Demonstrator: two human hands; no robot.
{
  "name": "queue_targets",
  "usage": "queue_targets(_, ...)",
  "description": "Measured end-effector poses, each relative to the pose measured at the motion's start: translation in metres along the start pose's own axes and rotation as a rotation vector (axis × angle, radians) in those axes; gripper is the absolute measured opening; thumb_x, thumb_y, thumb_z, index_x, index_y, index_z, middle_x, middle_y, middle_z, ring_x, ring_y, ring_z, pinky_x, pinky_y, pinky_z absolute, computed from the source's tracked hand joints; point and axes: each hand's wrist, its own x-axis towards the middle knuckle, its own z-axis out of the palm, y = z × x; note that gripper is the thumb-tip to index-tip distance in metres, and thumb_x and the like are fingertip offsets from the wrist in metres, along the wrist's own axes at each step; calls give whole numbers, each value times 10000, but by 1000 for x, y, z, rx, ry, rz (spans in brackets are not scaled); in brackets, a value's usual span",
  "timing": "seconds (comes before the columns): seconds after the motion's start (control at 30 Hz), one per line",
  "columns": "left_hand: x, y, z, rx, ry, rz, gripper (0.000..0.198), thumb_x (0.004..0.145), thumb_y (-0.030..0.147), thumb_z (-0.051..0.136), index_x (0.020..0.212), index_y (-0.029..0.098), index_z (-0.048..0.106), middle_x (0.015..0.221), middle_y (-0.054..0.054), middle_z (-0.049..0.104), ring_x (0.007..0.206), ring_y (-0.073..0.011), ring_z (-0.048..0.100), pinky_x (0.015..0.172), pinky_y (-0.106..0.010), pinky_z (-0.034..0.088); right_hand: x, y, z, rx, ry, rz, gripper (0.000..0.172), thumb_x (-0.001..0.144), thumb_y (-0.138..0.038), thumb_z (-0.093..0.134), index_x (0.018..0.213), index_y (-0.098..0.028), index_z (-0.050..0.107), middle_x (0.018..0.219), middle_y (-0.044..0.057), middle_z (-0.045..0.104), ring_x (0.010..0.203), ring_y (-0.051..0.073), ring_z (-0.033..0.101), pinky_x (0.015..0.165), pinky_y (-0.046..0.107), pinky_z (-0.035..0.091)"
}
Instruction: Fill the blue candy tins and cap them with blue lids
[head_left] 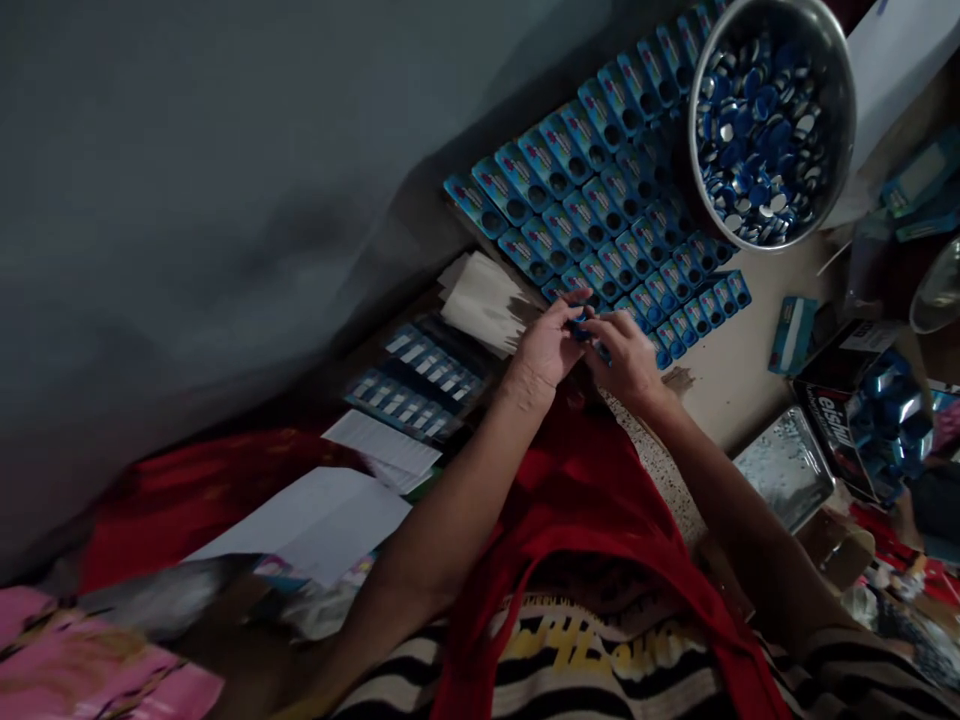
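Observation:
My left hand and my right hand meet at the near edge of rows of blue cards. Between their fingertips is a small blue round piece, mostly covered by the fingers. Both hands are closed around it. Just beyond them lie many printed blue cards in slanting rows, several with a dark round spot at one end. To the upper right stands a metal bowl filled with small round blue and silver pieces like those caps.
Left of my hands lie a stack of pale paper, packs of blue cards and white sheets. A grey wall borders the left. To the right are a metal tray and a black box holding shiny blue pieces.

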Motion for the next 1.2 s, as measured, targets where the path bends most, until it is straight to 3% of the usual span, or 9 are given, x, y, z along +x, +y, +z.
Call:
queue_targets(0.13, -7, -10, -10, -52, 44, -79, 270, 919, 64, 570, 1124, 166, 713, 783, -4, 675, 678, -107, 667, 650, -171, 534, -6, 8, 27, 16, 55, -185, 267, 1117, -215, 536, 1134, -231, 802, 1094, 107, 740, 1022, 221, 691, 969, 348, 588)
queue_targets(0.27, -17, -18, -20, -55, 59, -43, 226, 933, 51, 560, 1071, 170, 694, 806, -23, 704, 759, -137, 722, 728, -210, 593, -20, 12, 36, 70, 99, -167, 275, 1122, -218, 556, 1173, -254, 824, 1153, 89, 794, 1078, 194, 744, 950, 284, 602)
queue_targets(0.4, -32, -27, -38, 15, 75, -21, 158, 917, 74, 631, 1019, 170, 705, 871, -37, 742, 852, -150, 753, 790, -220, 615, -44, -5, 37, 267, 89, -5, 269, 1112, -246, 580, 1148, -292, 842, 1114, 50, 828, 958, 156, 781, 841, 237, 608)
queue_targets(0.6, -39, -34, -60, 37, 113, -81, 114, 898, 79, 658, 960, 152, 720, 893, -54, 749, 875, -173, 763, 879, -319, 642, -58, -2, 35, 583, 348, 453, 132, 989, -301, 676, 1013, -217, 775, 909, 37, 784, 819, 196, 745, 774, 309, 608)
queue_targets(0.67, -35, -29, -60, 21, 112, -67, 122, 909, 89, 640, 962, 157, 727, 905, -50, 752, 904, -173, 767, 924, -334, 631, -48, 10, 31, 454, 284, 545, 108, 933, -243, 680, 997, -208, 759, 875, 24, 770, 787, 194, 719, 778, 310, 583)
queue_targets(0.8, -29, -15, -58, -10, 79, -6, 186, 896, 88, 599, 974, 182, 740, 934, -38, 771, 957, -169, 765, 1003, -351, 603, -17, 20, 21, 35, -40, 537, 146, 950, -193, 646, 988, -219, 784, 1075, 74, 799, 994, 223, 741, 884, 316, 534)
queue_targets(0.97, -28, -1, -62, -34, -11, -10, 241, 861, 114, 598, 1019, 179, 767, 1005, -57, 786, 1048, -202, 768, 1098, -407, 572, 15, 13, 7, -236, -273, 592, 164, 973, -276, 685, 1117, -246, 755, 1177, 88, 803, 1088, 266, 744, 802, 313, 482)
queue_targets(1.1, -25, -1, -66, -54, -28, 42, 290, 822, 89, 604, 1038, 188, 771, 1041, -53, 785, 1132, -209, 756, 1186, -421, 525, 32, 17, -4, -308, -385, 645, 329, 917, -368, 798, 1216, -260, 713, 1099, 85, 818, 1038, 307, 760, 751, 326, 464)
queue_targets(1.2, -25, -3, -64, -76, 27, 42, 301, 794, 51, 577, 996, 183, 758, 979, -45, 774, 1109, -196, 761, 1177, -407, 534, 31, 10, -10, -329, -375, 583, 301, 948, -336, 785, 1230, -254, 720, 1111, 93, 804, 1039, 304, 754, 778, 337, 487)
